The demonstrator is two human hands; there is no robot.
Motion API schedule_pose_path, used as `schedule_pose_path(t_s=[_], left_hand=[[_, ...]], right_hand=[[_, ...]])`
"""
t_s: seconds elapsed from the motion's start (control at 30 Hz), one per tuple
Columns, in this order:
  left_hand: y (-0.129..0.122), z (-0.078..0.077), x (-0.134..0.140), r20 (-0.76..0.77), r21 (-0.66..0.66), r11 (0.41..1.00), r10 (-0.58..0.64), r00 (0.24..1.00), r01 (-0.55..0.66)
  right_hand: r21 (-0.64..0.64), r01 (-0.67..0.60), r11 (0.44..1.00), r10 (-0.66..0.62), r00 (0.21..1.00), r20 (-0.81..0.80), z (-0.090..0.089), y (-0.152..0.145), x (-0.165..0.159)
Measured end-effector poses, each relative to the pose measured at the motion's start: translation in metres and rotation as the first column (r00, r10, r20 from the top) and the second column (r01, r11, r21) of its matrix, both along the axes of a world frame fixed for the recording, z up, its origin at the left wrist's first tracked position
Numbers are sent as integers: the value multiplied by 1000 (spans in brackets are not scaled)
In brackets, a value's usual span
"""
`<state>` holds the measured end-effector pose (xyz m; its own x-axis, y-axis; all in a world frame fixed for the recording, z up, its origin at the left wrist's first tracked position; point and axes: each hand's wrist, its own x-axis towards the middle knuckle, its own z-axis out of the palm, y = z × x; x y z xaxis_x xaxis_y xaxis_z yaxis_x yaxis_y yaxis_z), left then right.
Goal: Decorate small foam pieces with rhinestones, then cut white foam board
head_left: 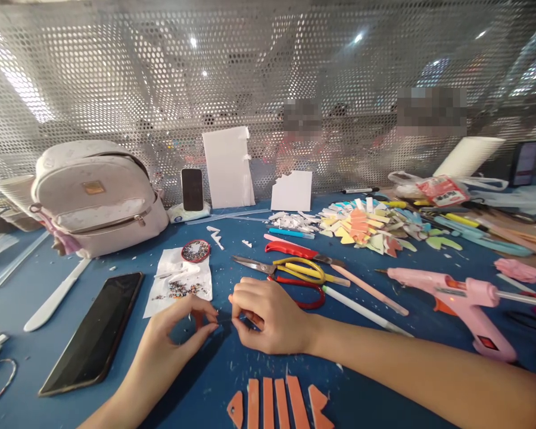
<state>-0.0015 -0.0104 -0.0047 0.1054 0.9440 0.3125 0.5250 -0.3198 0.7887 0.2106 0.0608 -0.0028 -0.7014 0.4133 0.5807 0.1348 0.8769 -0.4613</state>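
My left hand (178, 328) is closed in a pinch, thumb and fingers curled together, at one end of a thin, thread-like strand (224, 322). My right hand (268, 316) pinches the other end a short way to the right; its fingertips are partly hidden. Just beyond the left hand lies a white paper (154, 298) scattered with tiny multicoloured beads (183, 290). On its far corner sits a red-rimmed round dish (195, 251) of beads. Below the hands, orange strips (268, 402) lie in a row between a pointed piece (236, 410) and a notched piece (320, 408).
Red-and-yellow-handled scissors (299, 271), a red-handled cutter (290, 249) and pens lie beyond my right hand. A pink glue gun (455, 292) is at the right. A black phone (93, 333) and white backpack (98, 202) are left. Colourful scraps (366, 223) are heaped behind.
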Motion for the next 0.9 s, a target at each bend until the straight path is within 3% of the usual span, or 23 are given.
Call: schedule_pose_path(t_s=[0.9], left_hand=[[1, 7, 2, -24, 0, 1000, -9, 1000, 9]], right_hand=[[0, 18, 1000, -18, 1000, 19, -1, 0, 0]])
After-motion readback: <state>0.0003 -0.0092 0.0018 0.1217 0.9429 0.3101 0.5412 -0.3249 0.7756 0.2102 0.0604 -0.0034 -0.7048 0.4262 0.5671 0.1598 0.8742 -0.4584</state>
